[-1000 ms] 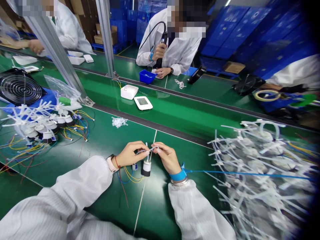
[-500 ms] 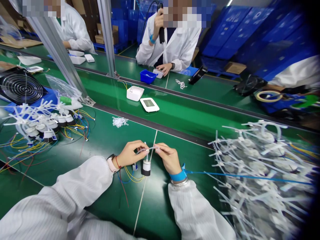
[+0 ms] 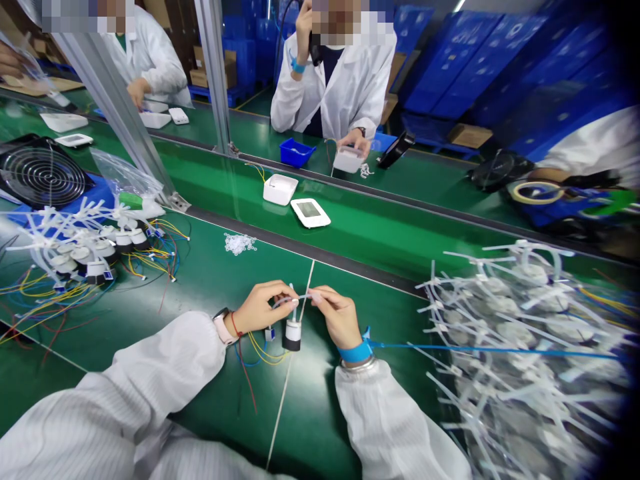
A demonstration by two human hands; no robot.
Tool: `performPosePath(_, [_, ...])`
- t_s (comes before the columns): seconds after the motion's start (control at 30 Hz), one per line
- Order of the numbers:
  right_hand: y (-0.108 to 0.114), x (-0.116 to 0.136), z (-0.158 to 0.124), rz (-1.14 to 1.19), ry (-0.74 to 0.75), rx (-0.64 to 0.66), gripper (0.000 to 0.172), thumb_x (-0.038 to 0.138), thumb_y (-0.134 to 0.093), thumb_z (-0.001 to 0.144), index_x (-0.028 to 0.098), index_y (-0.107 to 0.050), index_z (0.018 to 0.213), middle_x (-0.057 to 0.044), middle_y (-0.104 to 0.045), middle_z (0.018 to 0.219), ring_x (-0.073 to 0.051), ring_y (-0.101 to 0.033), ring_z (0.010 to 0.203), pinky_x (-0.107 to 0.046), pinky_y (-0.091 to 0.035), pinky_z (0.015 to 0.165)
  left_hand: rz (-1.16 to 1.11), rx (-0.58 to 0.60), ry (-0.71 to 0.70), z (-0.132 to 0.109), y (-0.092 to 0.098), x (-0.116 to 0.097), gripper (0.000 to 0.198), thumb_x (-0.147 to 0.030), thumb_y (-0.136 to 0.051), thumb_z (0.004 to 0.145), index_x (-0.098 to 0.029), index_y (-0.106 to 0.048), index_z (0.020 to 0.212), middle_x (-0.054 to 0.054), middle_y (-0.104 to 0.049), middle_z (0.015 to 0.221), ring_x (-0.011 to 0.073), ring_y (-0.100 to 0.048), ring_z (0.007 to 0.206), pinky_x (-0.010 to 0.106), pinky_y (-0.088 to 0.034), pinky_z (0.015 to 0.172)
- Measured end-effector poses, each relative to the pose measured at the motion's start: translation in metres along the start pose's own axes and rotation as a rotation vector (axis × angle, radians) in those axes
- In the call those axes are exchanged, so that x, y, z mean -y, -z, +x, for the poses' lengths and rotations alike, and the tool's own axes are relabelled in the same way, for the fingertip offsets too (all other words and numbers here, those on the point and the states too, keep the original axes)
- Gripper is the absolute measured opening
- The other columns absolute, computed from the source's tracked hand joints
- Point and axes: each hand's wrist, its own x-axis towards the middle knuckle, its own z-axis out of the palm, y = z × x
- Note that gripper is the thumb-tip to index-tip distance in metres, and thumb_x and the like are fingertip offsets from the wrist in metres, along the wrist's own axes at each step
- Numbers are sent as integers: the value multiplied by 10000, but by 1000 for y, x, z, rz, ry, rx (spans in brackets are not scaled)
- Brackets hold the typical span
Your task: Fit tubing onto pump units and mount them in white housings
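A small white-and-black pump [image 3: 293,335] stands upright on the green bench, with yellow, blue and red wires trailing to its left. Above it, clear tubing [image 3: 303,297] runs sideways between my hands, and a short upright tube rises from the pump's top. My left hand [image 3: 264,305] is closed, pinching the tubing near a small white fitting just over the pump. At the tubing's other end, my right hand [image 3: 336,312] pinches with thumb and forefinger. A small blue-and-white part [image 3: 270,333] hangs among the wires below my left fingers.
Pumps with tubes and wires [image 3: 90,250] are heaped at left; bagged tubed parts [image 3: 525,347] crowd the right. Small white rings [image 3: 241,243] lie ahead. On the belt are a white housing [image 3: 280,189] and a display unit [image 3: 311,213]. A blue cord [image 3: 450,348] stretches from my right wristband.
The white housing and display unit have shifted right along the belt. Across it, a co-worker's hand has moved right with a white box. My hands have barely moved.
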Motion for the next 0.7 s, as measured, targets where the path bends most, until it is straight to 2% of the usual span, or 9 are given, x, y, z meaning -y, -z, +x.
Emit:
performPosePath(0.47, [-1,1,0,-6,-15,-4,104,315,-653,723,234,-712,753,-25,-648,735,-143,-557,663,-291,-461,619,13,-1,3,0,-1,0,133,-234,-541,807,-126,-616,830,35,-588,743,97,-507,644,206,-405,612])
performPosePath(0.7, [-2,4,1,-68,-2,-2,136,337,-633,740,219,-700,736,-34,-641,739,-157,-565,697,-299,-459,646,20,8,9,0,0,0,143,-241,-535,808,-126,-617,830,41,-592,741,101,-515,643,212,-413,615])
